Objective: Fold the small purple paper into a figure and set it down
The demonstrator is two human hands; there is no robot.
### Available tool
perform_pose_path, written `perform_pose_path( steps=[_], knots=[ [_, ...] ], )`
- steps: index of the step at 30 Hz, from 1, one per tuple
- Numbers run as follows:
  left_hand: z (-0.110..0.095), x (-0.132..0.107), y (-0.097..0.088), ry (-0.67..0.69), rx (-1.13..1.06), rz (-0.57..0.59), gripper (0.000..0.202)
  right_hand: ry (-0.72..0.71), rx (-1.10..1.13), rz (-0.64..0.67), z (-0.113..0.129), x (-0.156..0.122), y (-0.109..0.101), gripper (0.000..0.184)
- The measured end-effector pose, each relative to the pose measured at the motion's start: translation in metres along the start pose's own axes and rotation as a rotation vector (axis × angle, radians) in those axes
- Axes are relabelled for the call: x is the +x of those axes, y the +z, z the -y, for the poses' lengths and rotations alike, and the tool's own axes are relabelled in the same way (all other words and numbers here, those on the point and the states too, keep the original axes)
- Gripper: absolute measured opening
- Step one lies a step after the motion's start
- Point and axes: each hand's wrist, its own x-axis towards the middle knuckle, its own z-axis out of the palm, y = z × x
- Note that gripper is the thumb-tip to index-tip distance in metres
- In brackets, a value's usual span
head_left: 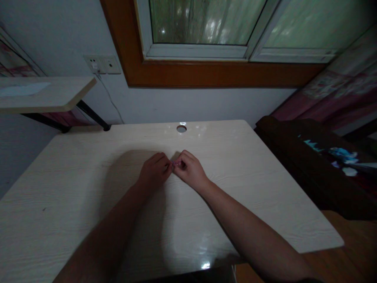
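Both of my hands rest together near the middle of a pale wood-grain desk [88, 169]. My left hand [154, 169] has its fingers curled and pinched toward the right. My right hand [188, 169] is curled too, its fingertips meeting those of the left. Between the fingertips sits a tiny pale object [174, 164], too small and dim to name. Both forearms reach in from the bottom edge of the view.
A round cable hole [181, 128] lies at the desk's far edge. A wall socket [101, 65] with a white cord is on the wall, beside a shelf [44, 94] at left. A dark piece of furniture [309, 157] stands at right under a window.
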Motion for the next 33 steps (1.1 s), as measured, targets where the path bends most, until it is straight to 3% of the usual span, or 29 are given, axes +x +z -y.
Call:
perform_pose_path(
  steps=[18,25,33],
  knots=[
    [0.0073,0.0002,-0.0006,-0.088,-0.201,-0.048,0.008,-0.004,0.054,-0.019,-0.0022,0.0001,-0.0042,0.002],
    [0.0058,0.0021,-0.004,-0.111,-0.307,-0.042,0.01,0.017,0.133,0.017,-0.0031,0.0007,-0.0043,0.015],
    [0.0031,0.002,-0.0026,-0.149,-0.317,-0.018,0.007,-0.023,0.147,0.024,-0.003,0.0021,-0.0069,0.009]
  ],
)
